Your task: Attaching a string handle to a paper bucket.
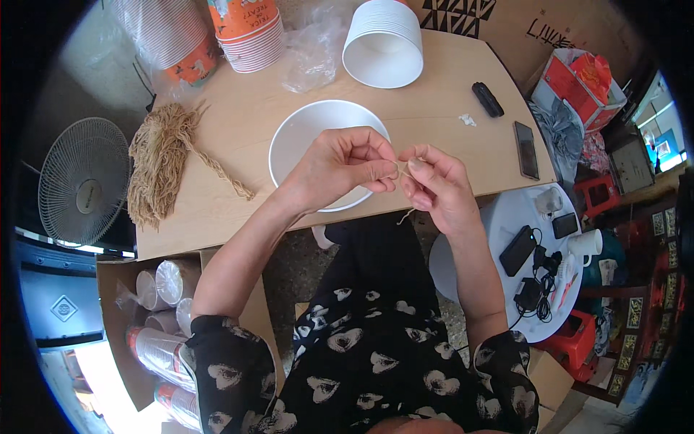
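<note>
My left hand (338,168) and my right hand (442,186) meet above the front edge of the table, fingertips pinched close together. Between them is a thin beige string (406,216), whose loose end hangs below my right fingers; most of it is hidden by the fingers. Under my left hand a white paper bucket (293,134) stands with its mouth up, partly covered by my hand and wrist. To the left lies a thick bundle of beige strings (160,166), with a twisted strand trailing toward the bucket.
Stacked orange-and-white buckets (249,40), a plastic bag (312,50) and a tipped white bucket (383,54) line the table's back. A phone (527,150) and black object (488,100) lie right. A fan (85,181), carton (112,300) and round white table (499,224) stand around.
</note>
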### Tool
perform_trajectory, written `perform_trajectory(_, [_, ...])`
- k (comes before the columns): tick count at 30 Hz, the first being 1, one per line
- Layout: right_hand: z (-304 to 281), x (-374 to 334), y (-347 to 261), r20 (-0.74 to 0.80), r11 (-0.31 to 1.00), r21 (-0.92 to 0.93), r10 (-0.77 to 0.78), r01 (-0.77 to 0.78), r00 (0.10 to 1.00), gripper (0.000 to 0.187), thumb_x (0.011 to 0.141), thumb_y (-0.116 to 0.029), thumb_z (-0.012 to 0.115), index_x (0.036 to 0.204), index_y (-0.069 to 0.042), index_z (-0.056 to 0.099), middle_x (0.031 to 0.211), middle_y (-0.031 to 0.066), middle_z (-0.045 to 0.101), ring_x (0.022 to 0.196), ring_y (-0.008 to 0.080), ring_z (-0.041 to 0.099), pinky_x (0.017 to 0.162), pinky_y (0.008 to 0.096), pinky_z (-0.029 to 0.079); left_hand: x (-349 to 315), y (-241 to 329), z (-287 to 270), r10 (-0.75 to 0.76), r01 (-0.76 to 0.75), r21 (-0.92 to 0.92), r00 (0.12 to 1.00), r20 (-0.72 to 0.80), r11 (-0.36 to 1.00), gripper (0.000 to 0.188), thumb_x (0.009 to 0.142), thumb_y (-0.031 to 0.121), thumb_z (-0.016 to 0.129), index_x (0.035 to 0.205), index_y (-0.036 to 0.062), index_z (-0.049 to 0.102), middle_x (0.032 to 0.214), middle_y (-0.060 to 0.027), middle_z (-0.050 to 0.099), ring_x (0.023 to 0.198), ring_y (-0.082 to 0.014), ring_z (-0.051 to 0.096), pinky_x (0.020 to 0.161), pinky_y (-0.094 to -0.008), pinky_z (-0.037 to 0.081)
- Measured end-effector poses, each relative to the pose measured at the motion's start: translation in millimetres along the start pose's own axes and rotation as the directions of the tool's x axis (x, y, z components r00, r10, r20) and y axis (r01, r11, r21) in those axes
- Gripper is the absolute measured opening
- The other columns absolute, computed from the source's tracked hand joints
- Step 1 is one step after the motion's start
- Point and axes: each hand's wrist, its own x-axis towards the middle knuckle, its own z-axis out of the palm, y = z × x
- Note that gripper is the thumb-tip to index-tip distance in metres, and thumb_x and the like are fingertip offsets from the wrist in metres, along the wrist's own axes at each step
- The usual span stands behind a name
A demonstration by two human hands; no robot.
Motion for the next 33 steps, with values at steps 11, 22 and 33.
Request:
perform_trajectory(11, [-3.0, 2.1, 5.2, 0.008, 0.996, -0.078, -0.046, 0.046, 0.999, 0.013, 0.099, -0.012, 0.067, 0.105, -0.001, 0.063, 0.076, 0.0051, 0.063, 0.054, 0.0023, 0.043, 0.046, 0.0164, 0.03, 0.3, 4.0, 4.4, -0.005, 0.005, 0.003, 1.0, -0.004, 1.0, 0.014, 0.095, 0.001, 0.07, 0.106, -0.0051, 0.068, 0.094, -0.0101, 0.073, 0.087, -0.0127, 0.072, 0.079, -0.0252, 0.061])
perform_trajectory(22, [-1.0, -0.6, 5.3, 0.022, 0.999, -0.033, -0.036, 0.037, 0.999, 0.013, 0.1, -0.014, 0.065, 0.105, -0.002, 0.063, 0.074, 0.0035, 0.06, 0.053, 0.0024, 0.042, 0.046, 0.0171, 0.029, 2.0, 3.3, 4.8, -0.021, 0.021, -0.007, 1.0, 0.007, 1.0, 0.013, 0.094, 0.002, 0.069, 0.105, -0.0051, 0.066, 0.092, -0.0103, 0.073, 0.086, -0.0133, 0.072, 0.078, -0.0259, 0.061])
perform_trajectory(33, [4.1, 0.3, 2.9, 0.022, 0.994, -0.101, -0.028, 0.03, 0.999, 0.013, 0.102, -0.014, 0.062, 0.105, -0.002, 0.062, 0.073, 0.0032, 0.059, 0.052, 0.0025, 0.042, 0.045, 0.0176, 0.029, -0.6, 6.8, 5.4, -0.024, 0.024, -0.017, 1.0, -0.011, 1.0, 0.009, 0.094, 0.001, 0.069, 0.102, -0.0024, 0.066, 0.09, -0.0084, 0.072, 0.084, -0.0126, 0.072, 0.077, -0.0262, 0.061])
